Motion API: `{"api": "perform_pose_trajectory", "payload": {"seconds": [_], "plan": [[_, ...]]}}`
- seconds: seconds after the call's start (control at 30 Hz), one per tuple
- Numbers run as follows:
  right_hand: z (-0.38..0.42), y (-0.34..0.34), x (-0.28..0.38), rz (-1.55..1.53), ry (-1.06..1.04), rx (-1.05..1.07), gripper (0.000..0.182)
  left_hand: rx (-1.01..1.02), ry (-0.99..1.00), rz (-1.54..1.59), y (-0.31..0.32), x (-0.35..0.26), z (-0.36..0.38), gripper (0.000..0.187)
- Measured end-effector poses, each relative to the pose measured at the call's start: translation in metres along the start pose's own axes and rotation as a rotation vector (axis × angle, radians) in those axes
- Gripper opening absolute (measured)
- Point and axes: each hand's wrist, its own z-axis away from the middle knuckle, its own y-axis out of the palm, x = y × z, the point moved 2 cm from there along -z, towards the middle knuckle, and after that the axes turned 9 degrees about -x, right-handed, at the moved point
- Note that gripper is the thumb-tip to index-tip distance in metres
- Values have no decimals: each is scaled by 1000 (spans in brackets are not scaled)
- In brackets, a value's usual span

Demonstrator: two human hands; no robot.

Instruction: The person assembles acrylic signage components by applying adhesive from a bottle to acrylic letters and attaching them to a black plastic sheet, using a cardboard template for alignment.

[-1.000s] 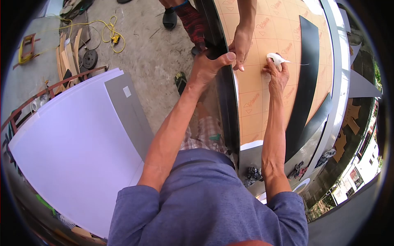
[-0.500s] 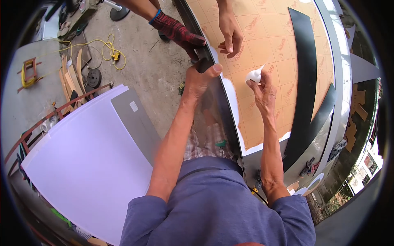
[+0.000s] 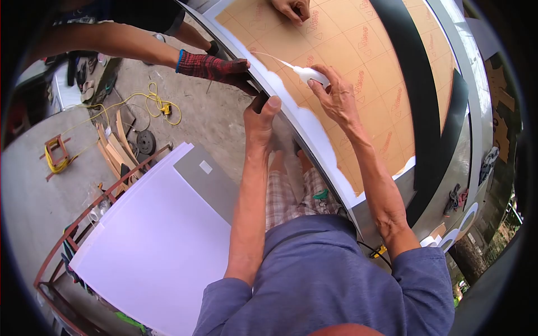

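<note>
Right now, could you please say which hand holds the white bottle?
The person's right hand holds the bottle; the left hand and gloved hand are at the black edge, the topmost hand apart.

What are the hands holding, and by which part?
Right hand holds the white bottle by its body. Left hand is at the black edge; grip unclear.

I look out from one head-worn camera, facing forward and steeply down over the blue shirt (image 3: 330, 269), which fills the near side. The left hand (image 3: 260, 124) and right hand (image 3: 337, 96) sit farther out, mid-view; the concrete floor (image 3: 196, 109) lies deeper, far left. The wide lens bends long edges and rounds the view off in black.
</note>
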Motion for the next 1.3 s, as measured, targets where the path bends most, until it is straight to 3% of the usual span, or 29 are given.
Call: {"api": "perform_pose_trajectory", "payload": {"seconds": [0.37, 1.3], "plan": [[-15, 18, 8, 7, -250, -89, 26, 11, 7, -43, 2, 3, -1, 92], [-21, 22, 11, 55, -303, -63, 26, 6, 0, -54, 3, 9, -1, 89]]}}
